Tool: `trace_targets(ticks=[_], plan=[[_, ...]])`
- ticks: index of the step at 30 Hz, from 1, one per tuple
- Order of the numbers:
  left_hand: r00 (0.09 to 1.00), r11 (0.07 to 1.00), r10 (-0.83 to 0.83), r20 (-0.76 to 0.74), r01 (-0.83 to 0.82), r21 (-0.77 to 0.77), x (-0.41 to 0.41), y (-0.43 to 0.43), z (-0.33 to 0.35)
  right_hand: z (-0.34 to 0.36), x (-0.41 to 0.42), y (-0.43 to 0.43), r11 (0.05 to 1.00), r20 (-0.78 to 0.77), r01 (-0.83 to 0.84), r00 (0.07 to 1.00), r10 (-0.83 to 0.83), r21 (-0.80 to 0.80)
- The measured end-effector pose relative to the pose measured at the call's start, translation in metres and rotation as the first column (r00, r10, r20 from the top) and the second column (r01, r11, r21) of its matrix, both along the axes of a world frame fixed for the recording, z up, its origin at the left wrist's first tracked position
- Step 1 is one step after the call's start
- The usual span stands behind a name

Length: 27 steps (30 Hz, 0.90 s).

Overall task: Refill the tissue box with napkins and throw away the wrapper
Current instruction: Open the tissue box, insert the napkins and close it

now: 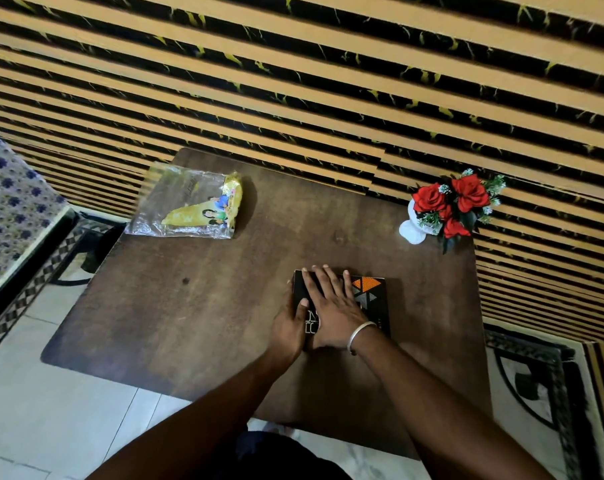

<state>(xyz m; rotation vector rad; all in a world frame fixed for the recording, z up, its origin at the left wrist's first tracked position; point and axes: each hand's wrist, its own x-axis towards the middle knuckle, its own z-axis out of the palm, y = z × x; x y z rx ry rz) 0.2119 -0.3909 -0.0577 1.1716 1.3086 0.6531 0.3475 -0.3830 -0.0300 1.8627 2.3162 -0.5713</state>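
From the head camera, a dark brown wooden counter (pixel 196 306) with rounded corners stands against a wall (pixel 328 81) of tan and black stripes veined with yellow. The floor (pixel 51 410) under it is pale tile, with a black-and-white patterned border running along the left side. At the left edge is a surface covered in cloth (pixel 6 209) with a blue flower print.

The tissue box (pixel 373 299), black with orange and grey triangles, lies flat on the right half of the counter. The right hand (pixel 331 306) lies flat on its top with fingers spread, its grip open and pressing rather than clasping; a silver bangle (pixel 359 336) circles that wrist. The left hand (pixel 288 323) rests against the box's left side, thumb on the top, loosely holding it.

The wrapper (pixel 189 206), clear and yellow plastic, lies empty and crumpled at the far left corner, well apart from the box. A white vase of red roses (pixel 446 209) stands at the far right corner.
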Motion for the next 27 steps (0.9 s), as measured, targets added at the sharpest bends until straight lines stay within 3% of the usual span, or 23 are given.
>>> trace_targets(ticks=[3,6,8,10,15,17,21,27], plan=[[0.99,0.991,0.124,0.06,-0.121,-0.06,-0.008,0.0,-0.002,0.007,0.01,-0.002,0.999,-0.102,0.022,0.995,-0.018,0.039],[0.98,0.978,0.2,0.007,-0.199,-0.068,-0.018,0.008,-0.011,0.011,0.032,-0.015,0.93,-0.355,0.336,0.896,-0.267,0.151],[0.986,0.984,0.165,-0.013,-0.166,-0.063,-0.021,0.011,-0.01,0.004,0.049,-0.027,0.773,-0.535,0.63,0.679,-0.503,0.073],[0.99,0.988,0.143,-0.009,-0.143,-0.052,-0.019,0.012,-0.008,-0.005,0.063,-0.036,0.608,-0.597,0.793,0.467,-0.652,-0.044],[0.994,0.99,0.105,0.037,-0.101,-0.093,-0.005,0.009,-0.011,-0.023,0.064,-0.051,0.377,-0.719,0.816,-0.066,-0.692,-0.438],[0.99,0.985,0.11,0.092,-0.096,-0.147,0.0,0.004,-0.01,-0.027,0.06,-0.052,0.39,-0.714,0.762,-0.133,-0.687,-0.517],[0.982,0.983,0.133,0.136,-0.113,-0.144,0.006,0.002,-0.01,-0.036,0.06,-0.052,0.415,-0.691,0.717,-0.127,-0.712,-0.56],[0.993,0.994,0.105,0.057,-0.102,-0.048,0.009,0.033,-0.01,-0.013,0.059,-0.019,0.344,-0.682,0.735,-0.216,-0.699,-0.585]])
